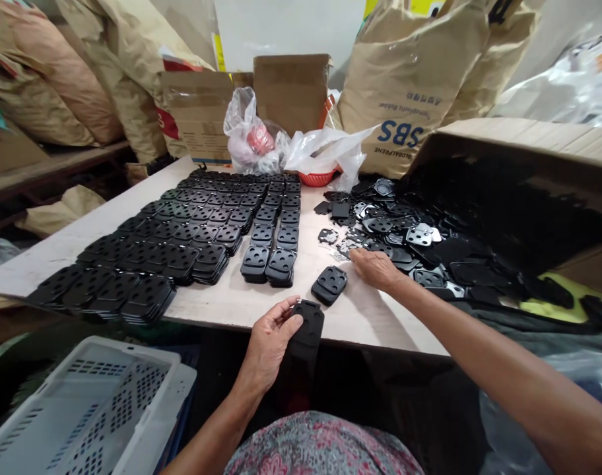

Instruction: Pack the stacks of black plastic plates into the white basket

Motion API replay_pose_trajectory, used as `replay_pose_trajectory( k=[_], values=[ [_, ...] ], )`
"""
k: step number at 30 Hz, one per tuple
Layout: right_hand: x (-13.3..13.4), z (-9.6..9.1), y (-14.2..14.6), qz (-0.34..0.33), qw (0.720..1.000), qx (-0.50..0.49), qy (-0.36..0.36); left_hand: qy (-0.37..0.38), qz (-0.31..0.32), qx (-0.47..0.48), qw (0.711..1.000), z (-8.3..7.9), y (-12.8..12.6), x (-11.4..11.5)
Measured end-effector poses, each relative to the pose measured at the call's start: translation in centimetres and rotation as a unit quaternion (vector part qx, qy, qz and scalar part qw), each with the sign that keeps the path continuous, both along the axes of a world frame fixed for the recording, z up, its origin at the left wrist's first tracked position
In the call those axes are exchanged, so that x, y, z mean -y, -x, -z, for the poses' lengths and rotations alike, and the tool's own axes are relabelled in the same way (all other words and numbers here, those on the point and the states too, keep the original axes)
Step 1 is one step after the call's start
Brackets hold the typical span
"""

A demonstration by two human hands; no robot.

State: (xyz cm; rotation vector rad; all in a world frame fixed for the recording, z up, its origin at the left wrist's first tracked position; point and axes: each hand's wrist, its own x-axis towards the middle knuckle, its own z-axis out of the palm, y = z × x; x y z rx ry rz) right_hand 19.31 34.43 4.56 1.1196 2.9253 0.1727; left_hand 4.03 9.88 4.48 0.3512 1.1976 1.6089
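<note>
My left hand [271,340] grips a black plate with holes [308,324], thumb on its face, just off the table's front edge. My right hand [374,267] reaches to the near side of a heap of loose black plates [404,231], its fingers pressed together at a silvery thin piece [349,248]. Whether it holds that piece is hidden. Between my hands lies a small stack of black plates [329,284]. Left of it, two columns of stacked plates [282,262] stand beside a large block of stacked plates [202,231] in rows.
A cardboard box [588,218] lies on its side at right, loose plates spilling from it. A red basket [318,178] with plastic bags, cardboard boxes [291,89] and a paper sack [404,86] stand behind. A white crate [147,409] sits below left of the table [216,300].
</note>
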Motion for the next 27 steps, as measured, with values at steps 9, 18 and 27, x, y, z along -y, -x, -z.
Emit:
replay_pose_trajectory(
  k=[9, 18, 27],
  values=[
    [-1.2, 0.0, -0.7, -0.009, 0.990, -0.142, 0.004, -0.002, -0.017, 0.024, 1.000, -0.3, -0.3, -0.1],
    [-0.6, 1.1, -2.6, 0.073, 0.921, -0.382, 0.031, 0.044, -0.023, 0.058, 0.997, -0.6, -0.6, -0.9],
    [6.2, -1.5, -0.6, 0.123, 0.628, -0.702, 0.313, 0.034, -0.047, 0.026, 0.998, 0.0, -1.1, -1.2]
  ],
)
